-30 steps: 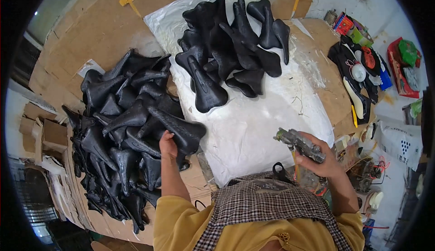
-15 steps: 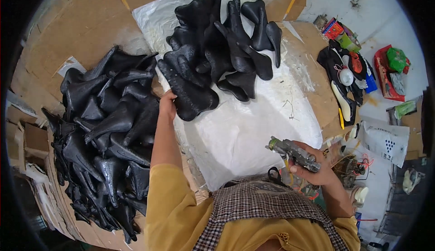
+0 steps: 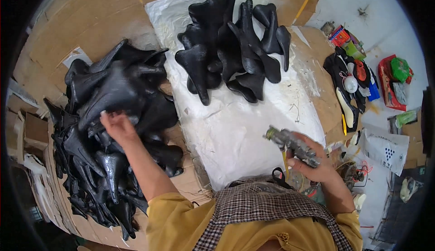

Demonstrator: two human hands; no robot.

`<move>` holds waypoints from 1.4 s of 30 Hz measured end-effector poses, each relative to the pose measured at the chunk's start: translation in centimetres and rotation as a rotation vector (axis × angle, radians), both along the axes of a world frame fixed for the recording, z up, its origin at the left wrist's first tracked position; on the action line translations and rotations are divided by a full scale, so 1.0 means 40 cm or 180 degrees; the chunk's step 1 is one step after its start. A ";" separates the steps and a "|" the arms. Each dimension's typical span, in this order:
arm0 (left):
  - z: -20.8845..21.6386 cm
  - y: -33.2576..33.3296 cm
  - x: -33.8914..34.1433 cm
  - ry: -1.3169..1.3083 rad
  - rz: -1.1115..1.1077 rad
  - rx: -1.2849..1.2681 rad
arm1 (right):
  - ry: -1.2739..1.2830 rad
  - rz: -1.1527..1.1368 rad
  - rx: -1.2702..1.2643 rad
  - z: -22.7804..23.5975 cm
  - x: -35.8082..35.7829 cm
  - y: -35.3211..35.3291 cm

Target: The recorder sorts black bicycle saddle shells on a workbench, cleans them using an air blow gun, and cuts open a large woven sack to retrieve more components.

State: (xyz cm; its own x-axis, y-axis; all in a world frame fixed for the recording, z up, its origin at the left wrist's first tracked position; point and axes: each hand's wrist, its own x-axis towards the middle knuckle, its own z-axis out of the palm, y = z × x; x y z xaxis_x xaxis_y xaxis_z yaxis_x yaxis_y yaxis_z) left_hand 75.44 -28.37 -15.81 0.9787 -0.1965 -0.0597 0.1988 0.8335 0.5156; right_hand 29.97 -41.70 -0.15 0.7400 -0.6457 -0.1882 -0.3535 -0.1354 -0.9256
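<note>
Closed round a grimy metal tool [image 3: 292, 146] with the right grip [image 3: 317, 164], fingers and thumb wrapped about its body. Holding it above the near right part of a white sheet [image 3: 235, 135], greenish end pointing left and away from the apron [image 3: 272, 201].

Reaching across with the left grip [image 3: 120, 127] to the heap on the left, at the near edge of a broad black piece [image 3: 113, 87] on top. Showing partly bent fingers and some blur; cannot tell whether closed on that piece or only against it.

Can see many other pieces [image 3: 79, 149] under and around it, wide at one end and narrow at the other, overlapping on the brown counter [image 3: 68, 38]. Can also see a smaller group [image 3: 226, 47] across the far half of the sheet, pieces touching and partly stacked, well apart from the tool.

Wearing yellow sleeves [image 3: 174, 214] and the checked apron, at the near edge of the sheet. Notice, farther right, a dark bundle [image 3: 335, 65] with a white ball [image 3: 350, 84] on it, a yellow strip [image 3: 344, 123] just beside, then a red tray [image 3: 389, 85] holding a green bag [image 3: 400, 69], and nearer, a white bag [image 3: 385, 149].
</note>
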 end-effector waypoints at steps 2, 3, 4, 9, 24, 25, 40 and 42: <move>-0.026 0.069 0.074 0.0260 0.0939 0.0231 | -0.0394 0.0021 -0.0221 0.020 0.042 -0.004; -0.047 0.084 0.090 0.0233 0.0849 0.0438 | -0.0546 -0.0122 -0.0307 0.047 0.059 -0.005; -0.079 0.090 0.104 0.0212 0.0753 0.0642 | -0.0694 -0.0270 -0.0397 0.070 0.075 -0.001; -0.154 -0.124 0.052 0.0246 -0.0702 0.0970 | -0.0241 -0.0139 -0.0561 0.064 0.065 0.006; -0.238 -0.558 -0.022 -0.0024 -0.2718 0.1055 | 0.0475 0.0142 0.0211 -0.005 0.107 0.011; -0.235 -0.549 -0.030 -0.0325 -0.2832 0.1234 | 0.0477 0.0155 0.0143 -0.020 0.112 0.005; -0.115 -0.122 0.153 0.0250 -0.0488 -0.0274 | -0.0422 -0.0419 -0.0264 0.094 0.228 -0.009; -0.144 -0.121 0.169 0.0176 -0.0707 -0.0433 | -0.0645 -0.0653 -0.0230 0.116 0.232 -0.008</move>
State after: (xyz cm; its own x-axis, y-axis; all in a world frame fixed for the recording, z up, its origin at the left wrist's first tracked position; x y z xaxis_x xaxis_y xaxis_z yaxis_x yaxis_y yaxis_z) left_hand 82.21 -33.22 -21.59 0.9066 -0.4160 -0.0703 0.4094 0.8271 0.3851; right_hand 39.24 -42.01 4.47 0.6105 -0.7920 0.0019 -0.1893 -0.1482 -0.9707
